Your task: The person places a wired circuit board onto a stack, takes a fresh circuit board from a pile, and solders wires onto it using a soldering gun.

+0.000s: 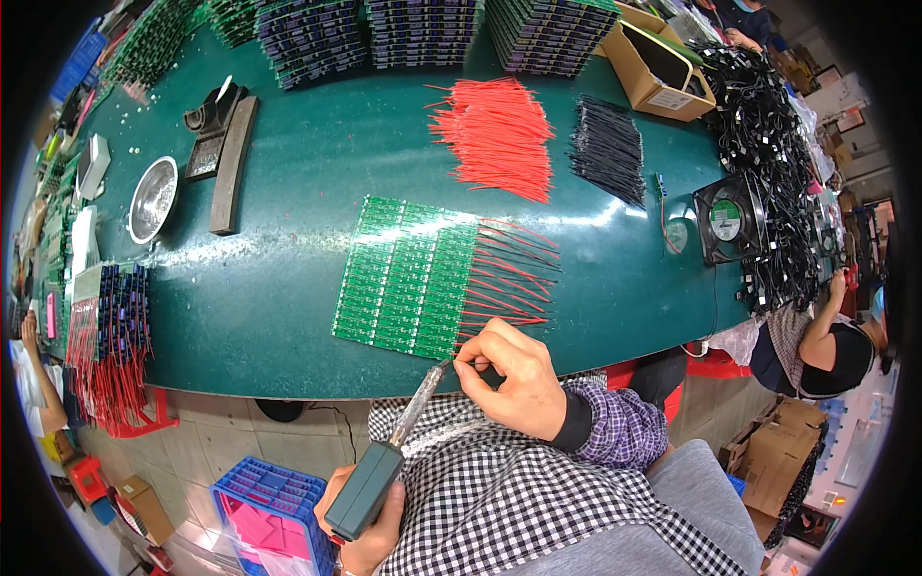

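My left hand [382, 540] is wrapped around the dark grey-green body of a soldering gun [370, 488]. Its narrow tip reaches the near right corner of a green circuit board panel [408, 274], which lies flat on the table. At that same corner my right hand [523, 379] pinches a thin wire, mostly hidden by the fingers. Red and black wires [509, 274] stick out to the right from the panel's right edge in a row. Beyond the panel lie a big pile of red wires [495, 134] and a smaller pile of black wires [608, 149].
Tall stacks of circuit boards [423, 34] line the table's far side. A metal bowl [154, 200] and a wooden bar [233, 168] lie left. Right are a cardboard box [663, 96], a fan [727, 219] and black cables [768, 125]. Wired boards [123, 307] hang over the left edge.
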A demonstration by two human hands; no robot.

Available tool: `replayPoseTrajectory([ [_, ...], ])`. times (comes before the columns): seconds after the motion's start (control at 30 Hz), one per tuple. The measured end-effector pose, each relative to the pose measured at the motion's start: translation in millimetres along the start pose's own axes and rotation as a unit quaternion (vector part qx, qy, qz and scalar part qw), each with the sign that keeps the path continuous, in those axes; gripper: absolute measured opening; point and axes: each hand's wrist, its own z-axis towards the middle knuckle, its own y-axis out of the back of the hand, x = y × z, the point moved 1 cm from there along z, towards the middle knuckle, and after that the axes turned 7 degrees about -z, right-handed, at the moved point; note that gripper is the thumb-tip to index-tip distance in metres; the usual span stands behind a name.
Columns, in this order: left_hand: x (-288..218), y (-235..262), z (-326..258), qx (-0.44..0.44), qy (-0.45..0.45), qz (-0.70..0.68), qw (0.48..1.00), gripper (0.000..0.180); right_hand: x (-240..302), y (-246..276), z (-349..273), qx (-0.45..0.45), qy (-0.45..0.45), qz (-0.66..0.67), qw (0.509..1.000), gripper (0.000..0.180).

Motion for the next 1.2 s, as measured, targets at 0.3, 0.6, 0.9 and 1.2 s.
replayPoseTrajectory([
  [0.3,9.6,-0.4,-22.5,-0.115,0.146,-0.064,0.98,0.033,0.9,1.5,0.9,0.004,-0.004,0.004,1.0,0.01],
  [0.6,24.6,3.1,-15.5,-0.104,0.107,0.0,0.989,0.042,-1.2,-2.0,8.4,-0.002,-0.002,0.007,1.0,0.011],
  [0.9,19.2,-10.4,15.5,-0.077,-0.065,-0.114,0.988,0.043,-0.2,5.5,-3.5,0.035,-0.014,0.005,0.999,0.006],
  [1.2,1.2,-16.4,32.5,-0.052,-0.039,-0.205,0.977,0.056,-5.4,32.3,-16.2,0.051,-0.022,-0.037,0.998,0.009],
])
